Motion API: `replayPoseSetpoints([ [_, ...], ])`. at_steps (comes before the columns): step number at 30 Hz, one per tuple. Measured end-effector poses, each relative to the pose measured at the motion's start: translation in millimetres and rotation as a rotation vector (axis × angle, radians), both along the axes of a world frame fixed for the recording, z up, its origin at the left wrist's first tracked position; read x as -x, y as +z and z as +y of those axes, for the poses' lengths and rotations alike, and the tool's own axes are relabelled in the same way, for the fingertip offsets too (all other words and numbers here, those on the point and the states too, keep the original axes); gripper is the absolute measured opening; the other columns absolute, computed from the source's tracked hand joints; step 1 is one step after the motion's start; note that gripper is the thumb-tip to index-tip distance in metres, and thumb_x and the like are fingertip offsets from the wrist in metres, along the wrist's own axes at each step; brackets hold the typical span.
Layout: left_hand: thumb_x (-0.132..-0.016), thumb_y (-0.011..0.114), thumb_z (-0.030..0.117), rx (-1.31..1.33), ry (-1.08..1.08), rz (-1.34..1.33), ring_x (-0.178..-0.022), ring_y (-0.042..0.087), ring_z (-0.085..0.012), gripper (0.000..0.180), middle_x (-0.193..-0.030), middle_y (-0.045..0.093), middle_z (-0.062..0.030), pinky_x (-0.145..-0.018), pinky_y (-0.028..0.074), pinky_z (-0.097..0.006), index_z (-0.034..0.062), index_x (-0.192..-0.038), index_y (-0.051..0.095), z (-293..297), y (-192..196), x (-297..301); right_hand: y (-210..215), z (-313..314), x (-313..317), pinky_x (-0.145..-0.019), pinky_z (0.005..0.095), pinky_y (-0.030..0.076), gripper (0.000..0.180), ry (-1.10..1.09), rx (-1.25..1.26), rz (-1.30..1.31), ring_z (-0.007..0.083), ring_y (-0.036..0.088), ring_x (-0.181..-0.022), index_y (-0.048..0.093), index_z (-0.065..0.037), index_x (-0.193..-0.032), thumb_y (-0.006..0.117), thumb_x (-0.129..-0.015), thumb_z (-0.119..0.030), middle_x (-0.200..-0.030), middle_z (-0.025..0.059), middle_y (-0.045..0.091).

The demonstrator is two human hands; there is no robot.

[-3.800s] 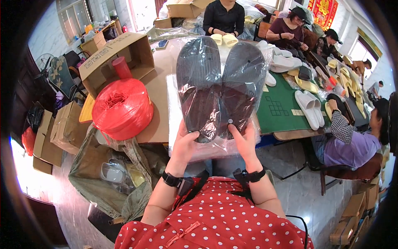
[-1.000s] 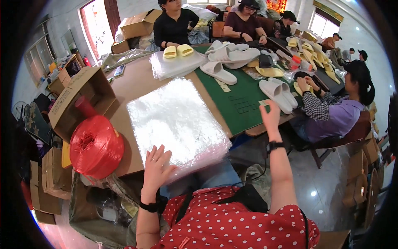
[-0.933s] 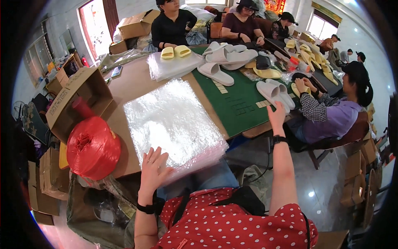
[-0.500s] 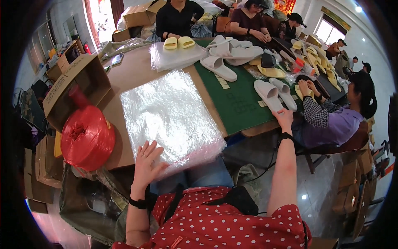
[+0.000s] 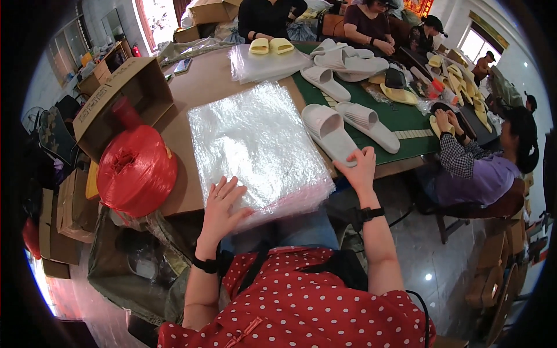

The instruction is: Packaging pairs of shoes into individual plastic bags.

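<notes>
My left hand (image 5: 223, 209) lies flat with fingers spread on the near left corner of a thick stack of clear plastic bags (image 5: 255, 139). At the stack's right edge, my right hand (image 5: 361, 174) pinches the heel end of a pale grey slide slipper (image 5: 331, 136), whose toe points away from me. A matching slide slipper (image 5: 371, 127) lies just right of it on the green mat (image 5: 406, 120). Farther back on the mat are several more grey slippers (image 5: 348, 62), some piled on one another.
A big roll of red plastic twine (image 5: 136, 171) and an opened cardboard box (image 5: 119, 104) stand on the left. Two yellow slippers (image 5: 270, 46) rest on flat plastic bags (image 5: 264, 65) at the far side. On the right, a seated co-worker (image 5: 476, 168) handles a yellow slipper.
My right hand has drawn the grey slipper left, up to the plastic bags; its mate has moved left too and lies apart from it. My left hand stays on the stack.
</notes>
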State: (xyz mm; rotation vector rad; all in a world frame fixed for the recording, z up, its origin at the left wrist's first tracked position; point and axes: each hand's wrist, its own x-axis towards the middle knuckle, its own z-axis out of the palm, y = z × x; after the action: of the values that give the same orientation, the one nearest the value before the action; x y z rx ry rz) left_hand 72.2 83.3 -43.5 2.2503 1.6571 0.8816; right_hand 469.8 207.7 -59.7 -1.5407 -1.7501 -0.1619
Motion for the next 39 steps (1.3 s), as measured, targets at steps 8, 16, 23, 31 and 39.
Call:
replayPoseSetpoints([
  [8,-0.076,0.081,0.035,-0.001,0.011,-0.009,-0.143,0.039,-0.0384,0.058,-0.147,0.053,-0.0131,-0.119,0.023,-0.054,0.0133,-0.128,0.066,-1.6,-0.5,-0.2,16.6,29.2,-67.3,-0.09,0.0462,0.047,0.048,-0.047,0.39,0.041,0.0369,0.056,-0.103,0.063,-0.008,-0.088,0.087,-0.067,-0.045,-0.107,0.0169,0.054],
  [16,-0.077,0.081,0.034,-0.008,0.006,-0.013,-0.143,0.039,-0.0375,0.055,-0.147,0.053,-0.0119,-0.12,0.023,-0.053,0.0137,-0.126,0.067,0.2,-1.4,1.4,22.0,87.5,-70.8,-0.098,0.046,0.047,0.068,-0.306,0.457,-0.207,0.0397,0.058,-0.116,0.066,0.0,-0.116,0.076,-0.078,-0.056,-0.121,0.026,0.061],
  [23,-0.078,0.081,0.034,-0.01,0.011,-0.006,-0.144,0.038,-0.037,0.055,-0.147,0.053,-0.0116,-0.12,0.022,-0.053,0.014,-0.127,0.067,-2.0,-2.7,-0.5,24.7,111.6,-26.7,-0.098,0.0473,0.048,0.059,-0.154,0.439,-0.35,0.0409,0.057,-0.117,0.067,0.001,-0.116,0.075,-0.082,-0.046,-0.124,0.0257,0.06],
  [31,-0.077,0.081,0.033,-0.014,0.004,-0.033,-0.144,0.038,-0.0369,0.054,-0.148,0.053,-0.0118,-0.12,0.022,-0.053,0.0145,-0.126,0.068,-0.9,-4.2,1.7,38.7,103.1,-17.8,-0.088,0.0478,0.053,0.053,-0.018,0.495,-0.108,0.042,0.065,-0.101,0.065,0.001,-0.104,0.08,-0.076,-0.042,-0.109,0.0268,0.065],
  [39,-0.077,0.081,0.034,-0.003,0.01,-0.021,-0.144,0.038,-0.0374,0.055,-0.146,0.054,-0.0124,-0.12,0.022,-0.053,0.0145,-0.127,0.067,0.0,-4.1,1.6,9.5,93.1,7.7,-0.081,0.0528,0.053,0.05,-0.086,0.351,-0.2,0.0449,0.066,-0.096,0.052,0.002,-0.108,0.068,-0.09,-0.042,-0.102,0.0287,0.067],
])
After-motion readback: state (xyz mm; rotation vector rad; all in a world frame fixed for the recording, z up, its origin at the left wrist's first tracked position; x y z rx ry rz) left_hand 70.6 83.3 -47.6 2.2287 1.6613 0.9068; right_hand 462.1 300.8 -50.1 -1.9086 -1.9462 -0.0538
